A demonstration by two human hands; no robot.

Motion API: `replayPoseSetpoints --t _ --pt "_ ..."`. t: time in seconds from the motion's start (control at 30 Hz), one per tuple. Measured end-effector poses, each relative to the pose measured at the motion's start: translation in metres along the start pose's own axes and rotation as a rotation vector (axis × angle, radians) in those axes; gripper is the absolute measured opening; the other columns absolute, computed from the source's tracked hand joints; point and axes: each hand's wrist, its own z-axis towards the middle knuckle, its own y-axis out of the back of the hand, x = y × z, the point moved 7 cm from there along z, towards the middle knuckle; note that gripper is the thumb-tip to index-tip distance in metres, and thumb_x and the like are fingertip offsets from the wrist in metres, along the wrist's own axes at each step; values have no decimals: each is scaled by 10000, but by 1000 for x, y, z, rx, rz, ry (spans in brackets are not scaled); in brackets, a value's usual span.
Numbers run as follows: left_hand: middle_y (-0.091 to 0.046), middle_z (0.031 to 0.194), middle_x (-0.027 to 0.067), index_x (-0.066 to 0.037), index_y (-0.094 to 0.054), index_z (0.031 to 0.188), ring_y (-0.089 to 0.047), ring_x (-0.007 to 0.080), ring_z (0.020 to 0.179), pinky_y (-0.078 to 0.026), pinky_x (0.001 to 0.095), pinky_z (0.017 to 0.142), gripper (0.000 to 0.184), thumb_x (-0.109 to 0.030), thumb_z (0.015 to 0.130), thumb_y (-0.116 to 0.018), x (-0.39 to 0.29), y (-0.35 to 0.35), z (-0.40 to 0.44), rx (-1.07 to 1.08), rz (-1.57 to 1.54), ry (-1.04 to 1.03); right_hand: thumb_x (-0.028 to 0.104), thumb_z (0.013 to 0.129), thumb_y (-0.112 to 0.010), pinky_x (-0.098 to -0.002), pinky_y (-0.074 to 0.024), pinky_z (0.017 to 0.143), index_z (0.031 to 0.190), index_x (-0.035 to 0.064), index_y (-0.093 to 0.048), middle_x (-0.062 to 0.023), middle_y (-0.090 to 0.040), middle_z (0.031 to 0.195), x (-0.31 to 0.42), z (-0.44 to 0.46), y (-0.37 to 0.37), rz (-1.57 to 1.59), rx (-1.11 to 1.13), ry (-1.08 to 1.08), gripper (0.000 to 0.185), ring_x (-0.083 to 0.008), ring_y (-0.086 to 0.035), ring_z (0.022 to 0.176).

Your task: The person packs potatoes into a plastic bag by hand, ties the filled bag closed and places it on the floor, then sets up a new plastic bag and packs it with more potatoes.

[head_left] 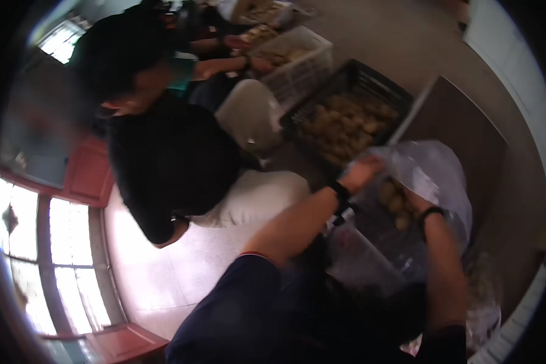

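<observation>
A clear plastic bag (pixel 441 165) lies spread open in front of me, with several round, brown, potato-like items (pixel 397 205) inside. At the bag's upper left rim is my left hand (pixel 363 174), its fingers curled on the plastic. My right hand (pixel 416 204) reaches into the bag, against the right side of the brown items. Its fingertips are partly hidden and blurred, so its grip is unclear. Just beyond my left hand stands a black crate (pixel 370 71) of similar brown items (pixel 349 124).
To my left a person (pixel 170 164) in a dark shirt and light trousers sits close by. Past the black crate is a white crate (pixel 297 85) with pale items and another person's hand. A brown board (pixel 458 115) rises beyond the bag. Windows (pixel 73 230) are at lower left.
</observation>
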Motion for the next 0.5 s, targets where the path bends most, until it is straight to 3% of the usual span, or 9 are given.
replayPoseSetpoints --t 0.03,0.1,0.13,0.2,0.3,0.43,0.5 --pt "-497 1402 41 -112 -599 1284 -512 184 1245 -470 330 951 355 -103 936 -525 11 -5 3 13 288 -82 265 884 -570 -450 -452 979 1240 84 -590 -224 -587 1250 4 -11 3 -21 -3 37 400 -374 -567 1142" --pt "-545 1329 44 -99 -597 1268 -531 183 1196 -452 347 939 350 -220 941 -560 15 -11 1 50 -260 169 297 862 -605 -463 -462 962 1187 65 -612 -196 -619 1197 10 -45 16 -101 -263 78 399 -394 -578 1102" --pt "-568 1292 46 -92 -595 1260 -540 182 1172 -444 356 932 367 -278 944 -577 16 -15 -2 19 -515 297 340 847 -636 -473 -443 985 1229 57 -586 -207 -590 1247 6 -55 17 -98 -207 33 478 -397 -542 1158" --pt "-612 1214 46 -97 -600 1264 -541 187 1152 -432 363 947 399 -314 930 -604 5 -13 -13 -24 -541 364 382 832 -666 -483 -423 1008 1272 48 -560 -218 -561 1297 7 -65 23 -102 -157 -32 562 -401 -505 1215" --pt "-606 1225 42 -103 -604 1275 -537 184 1157 -429 362 954 400 -310 933 -604 6 -15 -14 36 -431 275 373 828 -679 -490 -434 995 1282 51 -540 -233 -536 1314 1 -80 15 -4 -7 -158 574 -408 -498 1215" --pt "-611 1196 30 -102 -616 1246 -540 167 1111 -440 356 936 379 -308 929 -606 2 -15 -20 34 -399 262 384 813 -689 -487 -466 929 1177 61 -589 -232 -536 1227 13 -96 29 -109 -139 -132 497 -442 -537 1074" --pt "-620 1164 23 -95 -619 1231 -555 160 1062 -458 346 899 371 -304 925 -603 0 -10 -26 33 -367 274 318 801 -690 -481 -480 888 1166 70 -586 -192 -553 1180 32 -110 51 -136 -339 -21 453 -400 -556 1044"
